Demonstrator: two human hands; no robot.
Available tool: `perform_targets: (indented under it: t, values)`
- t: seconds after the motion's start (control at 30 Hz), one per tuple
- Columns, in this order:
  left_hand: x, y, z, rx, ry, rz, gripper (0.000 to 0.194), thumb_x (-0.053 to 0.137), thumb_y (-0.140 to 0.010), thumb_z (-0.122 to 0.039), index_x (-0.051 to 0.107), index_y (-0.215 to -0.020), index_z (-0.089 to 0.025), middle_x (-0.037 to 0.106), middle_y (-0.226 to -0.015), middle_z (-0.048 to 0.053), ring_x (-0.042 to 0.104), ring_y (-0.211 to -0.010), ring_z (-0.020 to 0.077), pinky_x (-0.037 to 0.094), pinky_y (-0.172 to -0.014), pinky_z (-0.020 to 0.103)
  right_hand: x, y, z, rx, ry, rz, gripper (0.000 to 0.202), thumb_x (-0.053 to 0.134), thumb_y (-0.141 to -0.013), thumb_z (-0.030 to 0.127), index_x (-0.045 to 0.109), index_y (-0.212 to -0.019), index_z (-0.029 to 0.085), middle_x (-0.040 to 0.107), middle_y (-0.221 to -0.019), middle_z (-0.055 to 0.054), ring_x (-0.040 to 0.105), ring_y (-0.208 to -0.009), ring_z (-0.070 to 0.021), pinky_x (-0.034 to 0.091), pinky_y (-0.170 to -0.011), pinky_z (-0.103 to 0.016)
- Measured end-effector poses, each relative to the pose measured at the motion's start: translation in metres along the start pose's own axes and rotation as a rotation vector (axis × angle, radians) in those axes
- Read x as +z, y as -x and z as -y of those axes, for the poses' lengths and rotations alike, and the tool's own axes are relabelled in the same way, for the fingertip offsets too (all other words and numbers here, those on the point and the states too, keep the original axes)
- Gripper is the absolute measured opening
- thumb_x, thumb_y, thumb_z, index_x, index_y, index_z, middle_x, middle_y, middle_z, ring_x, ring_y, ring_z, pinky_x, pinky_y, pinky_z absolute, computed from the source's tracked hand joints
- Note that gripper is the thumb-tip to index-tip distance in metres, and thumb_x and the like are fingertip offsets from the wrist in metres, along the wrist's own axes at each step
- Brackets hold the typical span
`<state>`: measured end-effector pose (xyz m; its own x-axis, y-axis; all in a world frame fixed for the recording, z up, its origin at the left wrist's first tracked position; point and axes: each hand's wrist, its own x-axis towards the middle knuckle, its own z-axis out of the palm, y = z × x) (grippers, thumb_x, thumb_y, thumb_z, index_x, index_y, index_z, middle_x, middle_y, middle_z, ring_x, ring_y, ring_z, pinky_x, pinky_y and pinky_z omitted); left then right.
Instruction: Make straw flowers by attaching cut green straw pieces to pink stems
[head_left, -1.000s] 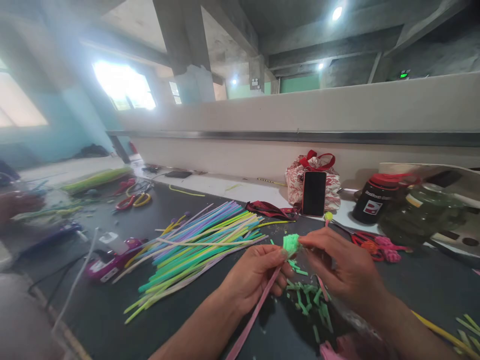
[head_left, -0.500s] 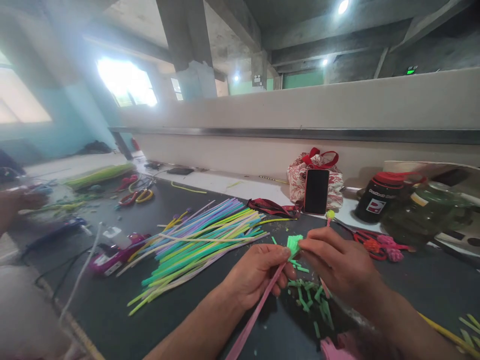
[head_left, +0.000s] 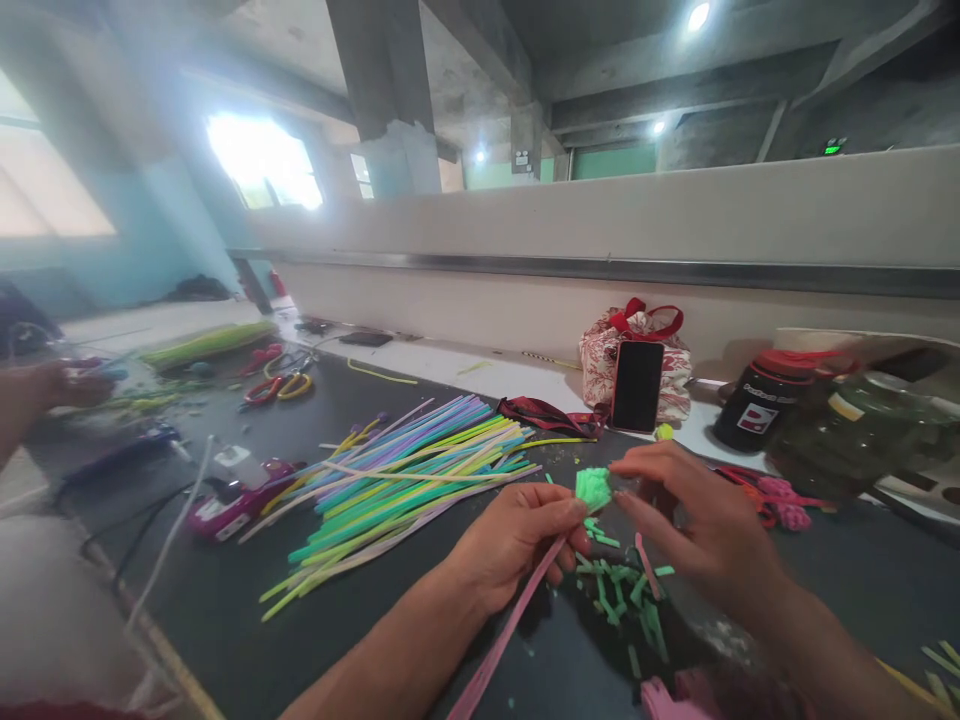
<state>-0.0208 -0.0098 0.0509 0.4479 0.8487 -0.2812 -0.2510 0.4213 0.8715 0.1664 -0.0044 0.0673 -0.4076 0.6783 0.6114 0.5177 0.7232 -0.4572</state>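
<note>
My left hand point(head_left: 529, 535) pinches a small bright green fuzzy bundle point(head_left: 593, 488) between thumb and fingers. A long pink strip point(head_left: 510, 630) runs from below that hand toward the bottom edge. Just right of the bundle, my right hand point(head_left: 694, 510) has its thumb and index finger apart, the fingertips close to the green piece. Short green cut pieces point(head_left: 619, 590) lie on the dark table under the hands. To the left is a spread of long pastel pipe cleaners point(head_left: 412, 480).
A phone point(head_left: 637, 385) leans on a patterned bag point(head_left: 596, 345). Right of them stand a black bottle point(head_left: 757, 405) and a glass jar point(head_left: 862, 430). A purple glue gun point(head_left: 229, 508) and scissors point(head_left: 294, 386) lie left. Another person's hand point(head_left: 64, 385) is at far left.
My right hand's fingers have come off the green bundle and spread, moving slightly right. More of the bundle shows in my left hand. The view has shifted slightly.
</note>
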Motion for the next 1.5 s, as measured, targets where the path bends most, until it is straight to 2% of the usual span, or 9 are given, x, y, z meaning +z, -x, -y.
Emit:
perform_targets:
  t: [0.1, 0.23, 0.47, 0.7, 0.93, 1.17, 1.33, 1.43, 1.5]
  values:
    - [0.001, 0.001, -0.001, -0.004, -0.06, -0.007, 0.022, 0.067, -0.067, -0.032, 0.058, -0.067, -0.012, 0.057, -0.053, -0.002, 0.047, -0.037, 0.003, 0.034, -0.035, 0.012, -0.004, -0.002, 0.003, 0.084, -0.067, 0.029, 0.021, 0.053, -0.082, 0.017, 0.054, -0.102, 0.024, 0.055, -0.095, -0.002, 0.054, -0.071, -0.0123, 0.045, -0.058, -0.023]
    - [0.003, 0.002, 0.0, 0.023, -0.152, -0.04, 0.022, 0.065, -0.068, -0.032, 0.061, -0.076, -0.012, 0.056, -0.053, -0.003, 0.046, -0.039, 0.003, 0.034, -0.037, 0.012, -0.004, -0.002, 0.003, 0.053, -0.059, 0.129, 0.022, 0.052, -0.081, 0.016, 0.056, -0.101, 0.024, 0.056, -0.098, -0.002, 0.055, -0.082, -0.0143, 0.045, -0.065, -0.024]
    - [0.002, 0.005, 0.0, 0.154, -0.362, -0.069, 0.025, 0.06, -0.071, -0.036, 0.061, -0.077, -0.012, 0.052, -0.055, -0.003, 0.042, -0.043, 0.004, 0.033, -0.042, 0.015, -0.004, -0.002, 0.003, 0.009, -0.078, 0.174, 0.02, 0.049, -0.084, 0.017, 0.057, -0.101, 0.025, 0.058, -0.098, -0.002, 0.055, -0.09, -0.0143, 0.044, -0.076, -0.025]
    - [0.002, 0.006, 0.001, 0.197, -0.51, -0.112, 0.028, 0.055, -0.074, -0.039, 0.061, -0.081, -0.012, 0.05, -0.057, -0.003, 0.04, -0.046, 0.0059, 0.03, -0.043, 0.018, -0.002, -0.002, 0.001, -0.029, -0.027, 0.196, 0.018, 0.049, -0.085, 0.016, 0.059, -0.098, 0.023, 0.056, -0.099, -0.003, 0.056, -0.086, -0.0125, 0.044, -0.071, -0.022]
    - [0.0, 0.003, 0.003, 0.296, -0.889, -0.217, 0.026, 0.05, -0.076, -0.036, 0.066, -0.079, -0.016, 0.055, -0.06, -0.002, 0.044, -0.053, 0.0086, 0.029, -0.048, 0.019, 0.005, 0.002, -0.007, -0.085, 0.103, 0.244, 0.015, 0.046, -0.087, 0.015, 0.059, -0.092, 0.022, 0.058, -0.092, -0.002, 0.057, -0.077, -0.0125, 0.043, -0.067, -0.024]
    - [-0.006, -0.001, 0.005, 0.32, -1.119, -0.222, 0.026, 0.045, -0.077, -0.029, 0.068, -0.087, -0.02, 0.062, -0.067, -0.001, 0.05, -0.061, 0.0116, 0.031, -0.052, 0.02, 0.009, 0.003, -0.009, 0.011, 0.209, 0.295, 0.015, 0.045, -0.087, 0.02, 0.06, -0.092, 0.021, 0.058, -0.091, -0.004, 0.057, -0.076, -0.0143, 0.041, -0.066, -0.025]
    - [-0.01, -0.007, 0.005, 0.304, -1.237, -0.25, 0.028, 0.043, -0.078, -0.031, 0.068, -0.086, -0.02, 0.062, -0.066, -0.001, 0.05, -0.061, 0.0123, 0.029, -0.051, 0.02, 0.009, -0.001, 0.002, 0.088, 0.236, 0.353, 0.018, 0.043, -0.089, 0.023, 0.061, -0.09, 0.022, 0.059, -0.087, -0.002, 0.056, -0.08, -0.0139, 0.039, -0.069, -0.023]
    - [-0.012, -0.009, 0.003, 0.303, -1.277, -0.246, 0.028, 0.043, -0.078, -0.032, 0.067, -0.085, -0.019, 0.062, -0.065, -0.001, 0.051, -0.06, 0.0121, 0.028, -0.051, 0.02, -0.003, -0.005, 0.004, 0.206, 0.285, 0.46, 0.021, 0.041, -0.089, 0.025, 0.062, -0.091, 0.024, 0.061, -0.085, 0.0, 0.056, -0.079, -0.0137, 0.038, -0.069, -0.022]
    - [-0.013, -0.01, 0.001, 0.291, -1.304, -0.251, 0.028, 0.043, -0.078, -0.032, 0.067, -0.082, -0.019, 0.062, -0.065, -0.001, 0.051, -0.059, 0.0119, 0.027, -0.051, 0.02, -0.023, -0.001, -0.006, 0.294, 0.331, 0.516, 0.024, 0.04, -0.089, 0.029, 0.063, -0.084, 0.025, 0.062, -0.078, 0.001, 0.057, -0.075, -0.0141, 0.037, -0.066, -0.022]
